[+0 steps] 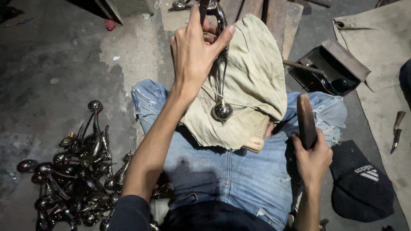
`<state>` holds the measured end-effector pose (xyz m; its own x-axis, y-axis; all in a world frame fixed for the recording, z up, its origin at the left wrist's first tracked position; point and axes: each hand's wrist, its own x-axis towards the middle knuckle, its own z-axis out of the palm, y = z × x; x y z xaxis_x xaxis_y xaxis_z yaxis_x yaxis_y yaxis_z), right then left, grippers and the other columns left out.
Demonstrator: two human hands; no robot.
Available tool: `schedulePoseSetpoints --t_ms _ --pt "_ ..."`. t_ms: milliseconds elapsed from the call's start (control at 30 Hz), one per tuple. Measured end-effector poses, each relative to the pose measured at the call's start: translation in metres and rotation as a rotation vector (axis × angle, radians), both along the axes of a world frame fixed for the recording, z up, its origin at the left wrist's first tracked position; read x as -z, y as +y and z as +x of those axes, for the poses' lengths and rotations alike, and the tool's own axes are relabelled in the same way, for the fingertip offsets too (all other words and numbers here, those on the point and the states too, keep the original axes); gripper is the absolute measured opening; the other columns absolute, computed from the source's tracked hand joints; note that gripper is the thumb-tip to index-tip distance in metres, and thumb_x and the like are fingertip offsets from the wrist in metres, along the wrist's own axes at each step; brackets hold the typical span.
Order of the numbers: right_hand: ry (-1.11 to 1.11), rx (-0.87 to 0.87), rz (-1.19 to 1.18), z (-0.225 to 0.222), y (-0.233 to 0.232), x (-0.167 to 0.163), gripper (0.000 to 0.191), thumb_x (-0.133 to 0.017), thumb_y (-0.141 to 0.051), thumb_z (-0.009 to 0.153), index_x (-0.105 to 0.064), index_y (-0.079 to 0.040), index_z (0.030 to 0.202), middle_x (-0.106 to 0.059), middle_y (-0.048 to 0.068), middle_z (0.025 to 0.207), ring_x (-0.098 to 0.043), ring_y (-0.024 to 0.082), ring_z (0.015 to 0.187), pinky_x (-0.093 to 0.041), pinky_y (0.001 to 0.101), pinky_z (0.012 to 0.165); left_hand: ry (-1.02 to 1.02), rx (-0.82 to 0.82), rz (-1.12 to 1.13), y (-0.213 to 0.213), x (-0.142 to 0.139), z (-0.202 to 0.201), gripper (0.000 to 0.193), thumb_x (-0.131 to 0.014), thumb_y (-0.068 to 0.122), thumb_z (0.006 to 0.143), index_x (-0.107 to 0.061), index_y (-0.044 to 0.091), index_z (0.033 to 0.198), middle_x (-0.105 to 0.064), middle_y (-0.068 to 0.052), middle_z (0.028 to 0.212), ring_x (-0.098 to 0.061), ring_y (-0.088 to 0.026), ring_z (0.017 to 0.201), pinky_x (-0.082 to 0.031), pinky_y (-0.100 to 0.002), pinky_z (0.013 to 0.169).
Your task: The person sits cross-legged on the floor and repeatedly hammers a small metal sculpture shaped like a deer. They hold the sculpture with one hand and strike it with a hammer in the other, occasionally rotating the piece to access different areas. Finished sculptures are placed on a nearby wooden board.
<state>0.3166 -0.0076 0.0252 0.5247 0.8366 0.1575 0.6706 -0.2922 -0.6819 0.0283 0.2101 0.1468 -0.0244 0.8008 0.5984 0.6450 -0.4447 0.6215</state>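
Centrally, a shiny metal piece (221,85) with a round knob at its near end lies lengthwise on a beige cloth (257,72) draped over the person's raised knee; its far end runs up past the top of the frame. Left hand (197,47) is wrapped around the upper part of the piece, thumb pressed along one side, fingers curled over the other, pinning it against the cloth. Right hand (311,158) sits lower at the right, over the thigh, fist closed on the bottom of a dark flat tool (306,120) that stands upright out of the grip; possibly a file or a mallet, the dim light leaves it unclear. A wooden block (257,143) pokes out from under the cloth's near edge. Torn blue jeans (231,175) fill the lower middle. Left on the concrete floor (55,55), a heap of similar polished knobbed pieces (77,171) lies tangled together. Right of the leg, a black cap (364,184) rests on the floor; farther up, an open dark box (332,68), and two small handled tools (397,130) on a tan mat (381,47).
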Motion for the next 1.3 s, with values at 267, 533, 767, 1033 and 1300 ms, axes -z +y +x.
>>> schedulePoseSetpoints --t_ms 267,533,767,1033,1300 --pt "-0.099 0.023 -0.051 0.000 0.009 0.009 0.044 -0.082 -0.034 0.088 -0.069 -0.009 0.122 -0.070 0.022 0.085 -0.071 0.042 0.082 -0.053 0.0490 0.073 -0.123 0.068 0.044 -0.001 0.007 -0.029 0.038 -0.078 0.034 0.103 -0.060 0.005 0.120 -0.080 -0.004 0.086 -0.083 -0.017 0.077 -0.066 -0.033 0.067" --pt "-0.219 -0.004 -0.051 -0.004 0.012 0.015 0.044 -0.080 -0.031 0.087 -0.070 -0.012 0.125 -0.072 0.022 0.088 -0.070 0.042 0.084 -0.052 0.0510 0.074 -0.004 0.099 0.053 0.007 0.003 -0.022 0.056 -0.086 0.037 0.093 -0.056 0.002 0.124 -0.074 -0.003 0.078 -0.074 -0.015 0.060 -0.061 -0.031 0.055" --pt "-0.196 0.012 -0.127 -0.011 0.014 0.012 0.050 -0.079 -0.029 0.083 -0.069 -0.015 0.130 -0.071 0.021 0.084 -0.070 0.042 0.083 -0.052 0.0511 0.076 0.069 0.103 0.161 0.028 0.005 0.025 0.038 -0.080 0.037 0.091 -0.063 0.005 0.102 -0.073 -0.011 0.080 -0.073 -0.024 0.064 -0.058 -0.036 0.052" --pt "-0.202 0.001 -0.138 -0.007 0.015 0.014 0.048 -0.079 -0.030 0.084 -0.069 -0.015 0.129 -0.071 0.021 0.084 -0.070 0.042 0.082 -0.052 0.0512 0.074 0.045 0.116 0.134 0.028 0.006 0.022 0.047 -0.080 0.042 0.091 -0.062 0.001 0.102 -0.073 -0.010 0.075 -0.075 -0.025 0.062 -0.059 -0.039 0.057" --pt "-0.145 -0.048 0.023 -0.004 0.015 0.004 0.046 -0.085 -0.025 0.084 -0.069 -0.006 0.122 -0.072 0.018 0.086 -0.069 0.034 0.078 -0.053 0.0426 0.070 -0.132 0.082 -0.061 -0.009 0.008 -0.002 0.051 -0.075 0.047 0.093 -0.060 0.002 0.112 -0.080 -0.007 0.088 -0.078 -0.019 0.063 -0.060 -0.033 0.051"
